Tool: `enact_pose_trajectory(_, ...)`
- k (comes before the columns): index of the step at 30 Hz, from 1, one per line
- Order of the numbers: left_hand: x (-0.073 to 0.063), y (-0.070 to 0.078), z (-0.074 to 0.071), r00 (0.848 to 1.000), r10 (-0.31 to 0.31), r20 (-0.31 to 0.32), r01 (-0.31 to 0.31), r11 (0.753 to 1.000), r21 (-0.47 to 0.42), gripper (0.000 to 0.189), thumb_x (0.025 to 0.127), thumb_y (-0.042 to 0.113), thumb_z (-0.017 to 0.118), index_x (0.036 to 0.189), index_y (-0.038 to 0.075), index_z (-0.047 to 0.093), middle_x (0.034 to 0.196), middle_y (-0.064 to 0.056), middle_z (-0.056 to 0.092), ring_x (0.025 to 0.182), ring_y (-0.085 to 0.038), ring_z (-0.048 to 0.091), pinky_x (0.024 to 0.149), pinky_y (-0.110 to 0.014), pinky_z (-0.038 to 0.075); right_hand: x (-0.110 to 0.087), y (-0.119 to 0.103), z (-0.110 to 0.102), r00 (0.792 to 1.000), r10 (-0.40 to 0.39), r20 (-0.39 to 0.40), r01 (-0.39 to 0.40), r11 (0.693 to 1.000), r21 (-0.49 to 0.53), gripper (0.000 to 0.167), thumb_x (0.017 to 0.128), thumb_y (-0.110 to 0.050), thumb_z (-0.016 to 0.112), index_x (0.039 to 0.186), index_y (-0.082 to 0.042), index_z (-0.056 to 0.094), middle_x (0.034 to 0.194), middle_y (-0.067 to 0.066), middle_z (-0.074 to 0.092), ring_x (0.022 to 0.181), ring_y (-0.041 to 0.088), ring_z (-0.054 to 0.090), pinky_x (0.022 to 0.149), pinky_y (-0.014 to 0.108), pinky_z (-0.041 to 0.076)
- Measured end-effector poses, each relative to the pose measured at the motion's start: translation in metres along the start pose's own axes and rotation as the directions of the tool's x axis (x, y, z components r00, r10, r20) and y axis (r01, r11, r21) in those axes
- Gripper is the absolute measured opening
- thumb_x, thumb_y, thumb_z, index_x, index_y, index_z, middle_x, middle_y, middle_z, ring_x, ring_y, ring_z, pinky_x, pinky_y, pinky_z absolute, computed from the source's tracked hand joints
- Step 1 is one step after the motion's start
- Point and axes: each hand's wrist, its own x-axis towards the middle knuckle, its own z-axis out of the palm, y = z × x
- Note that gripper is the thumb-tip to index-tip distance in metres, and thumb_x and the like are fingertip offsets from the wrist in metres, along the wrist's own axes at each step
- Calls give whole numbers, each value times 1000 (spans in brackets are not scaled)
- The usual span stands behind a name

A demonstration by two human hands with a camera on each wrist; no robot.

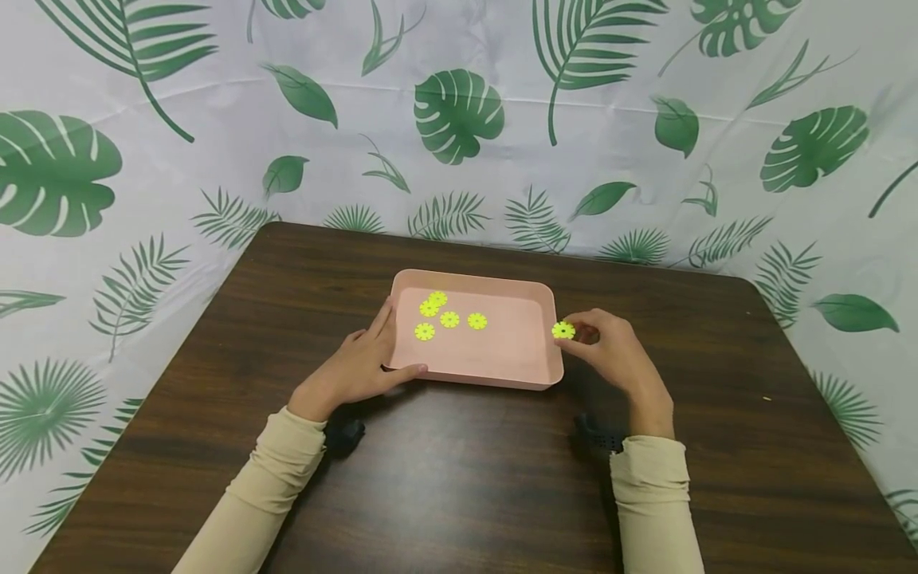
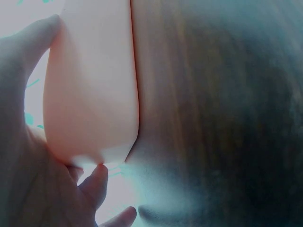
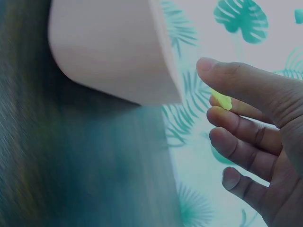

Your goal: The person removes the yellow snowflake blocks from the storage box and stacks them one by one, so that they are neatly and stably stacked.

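Observation:
A shallow pink tray [image 1: 495,357] lies on the table, with several yellow notched discs [image 1: 476,321] toward its left half. My left hand [image 1: 362,363] rests against the tray's left front corner, its thumb on the front rim and its fingers spread along the left end. Between thumb and index finger, my right hand [image 1: 610,347] pinches another yellow notched disc [image 1: 563,330] by the tray's right edge. In the right wrist view, only a sliver of that disc [image 3: 222,100] shows behind the thumb, and the other fingers are loosely bent.
The dark wooden table [image 1: 459,478] extends around the tray. A small yellowish scrap [image 1: 766,398] lies to the right. Behind the table hangs a white cloth [image 1: 495,183] with green leaf prints. Black devices [image 1: 344,437] sit at both wrists.

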Motion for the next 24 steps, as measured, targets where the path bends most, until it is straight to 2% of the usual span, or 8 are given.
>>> enact_pose_trajectory(5,-1,0,1,1000,7,-2,-7,1000,-6,112,94,69,57,165,2,2,173,-14,-8,156,-31,22,115,-69,25,-8,6,-13,998,29,-51,-29,1000,-7,40,91,-17,82,122,6,70,99,17,66,87,30,60,76,43,53)
enact_pose_trajectory(12,-1,-2,2,1000,0,-2,0,1000,-12,112,94,69,57,165,2,1,173,-14,-8,155,-31,24,115,-68,25,-18,14,-27,993,72,-95,-75,997,-22,41,93,-22,80,123,4,70,99,17,67,88,29,59,74,35,51)
enact_pose_trajectory(16,-1,-1,2,1000,-2,2,2,1000,-11,112,95,69,57,165,2,1,173,-15,-8,155,-32,24,115,-68,25,-23,19,-31,990,96,-102,-100,994,-32,43,94,-26,80,124,4,69,98,16,66,87,29,58,71,33,50)
enact_pose_trajectory(24,0,0,0,1000,-1,12,1,1000,1,112,94,70,55,165,1,3,173,-15,-9,158,-30,15,116,-68,23,-34,37,-40,986,136,-98,-142,988,-59,43,94,-26,79,123,5,69,100,18,67,86,29,58,69,32,51)
